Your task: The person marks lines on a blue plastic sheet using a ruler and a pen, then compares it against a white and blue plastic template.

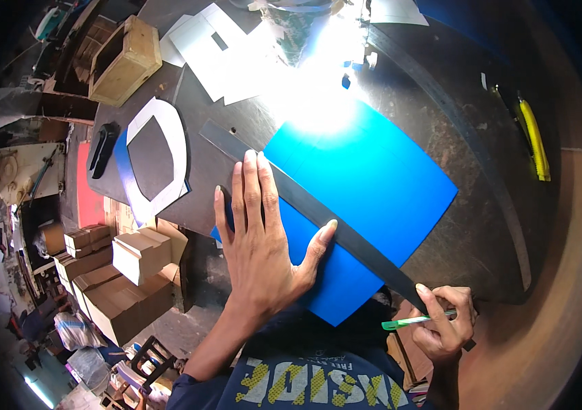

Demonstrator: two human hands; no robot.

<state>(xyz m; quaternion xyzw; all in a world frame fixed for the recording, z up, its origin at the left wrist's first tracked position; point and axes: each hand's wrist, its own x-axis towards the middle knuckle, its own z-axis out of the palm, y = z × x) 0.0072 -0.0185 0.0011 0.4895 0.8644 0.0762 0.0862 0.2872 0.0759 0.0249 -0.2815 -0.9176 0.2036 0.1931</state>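
Observation:
A glossy blue sheet (386, 184) lies on the dark table, with a long dark straightedge (366, 256) set slantwise across it. My left hand (257, 246) lies flat with its fingers apart, its fingertips and thumb resting on the straightedge and the palm over the sheet's near left part. At the straightedge's near right end, my right hand (448, 318) is closed round a slim pen with a green end (400, 322). The thumb of that hand touches the end of the straightedge. The pen points left, below the straightedge and off the sheet.
Beyond the sheet glares a bright lamp (332, 82). White cut sheets (202, 44), a white-and-blue frame-shaped cutout (176, 147) and a black tool (103, 147) lie leftward. A second long dark strip (479, 150) and a yellow cutter (535, 140) are rightward. Cardboard boxes (123, 301) stand lower left.

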